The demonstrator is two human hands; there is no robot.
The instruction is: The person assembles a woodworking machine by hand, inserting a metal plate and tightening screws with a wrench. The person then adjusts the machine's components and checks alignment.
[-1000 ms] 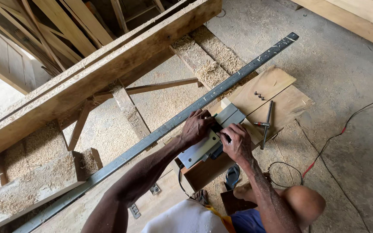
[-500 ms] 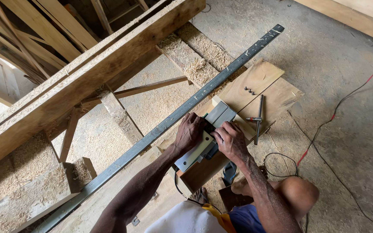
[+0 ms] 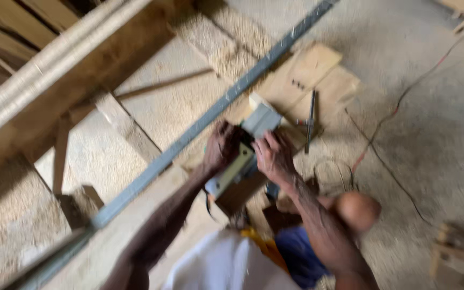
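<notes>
The view is motion-blurred; fine detail cannot be read. No package, label or sign can be made out.

The left hand [image 3: 222, 146] is closed over the top of an electric hand planer [image 3: 245, 153], fingers curled around its upper grip. The right hand [image 3: 273, 156] rests on the same tool just beside the left, fingers bent over its body; whether it grips fully or only presses cannot be told. The planer is grey and pale cream, boxy, with a flat metal front shoe pointing away from the hands. It sits on a brown wooden workpiece [image 3: 240, 193] directly beneath both hands.

Just beyond the left hand, a long grey metal straightedge [image 3: 200, 124] runs diagonally from lower left to upper right, passing close to the planer's front. Beyond the right hand lie flat, pale plywood offcuts [image 3: 318, 80], smooth-faced with square corners; a slim dark metal tool [image 3: 311, 121], possibly a chisel, lies on them, near the right fingertips.

To the right of the right hand, a thin red cable [image 3: 398, 104] and a dark cord [image 3: 335, 174] trail across the grey concrete floor [image 3: 430, 156]. Left of the left hand, sawdust-covered boards [image 3: 162, 107] and a heavy rough timber beam [image 3: 87, 75] lie at an angle. Below the right forearm a bent knee [image 3: 356, 210] shows.
</notes>
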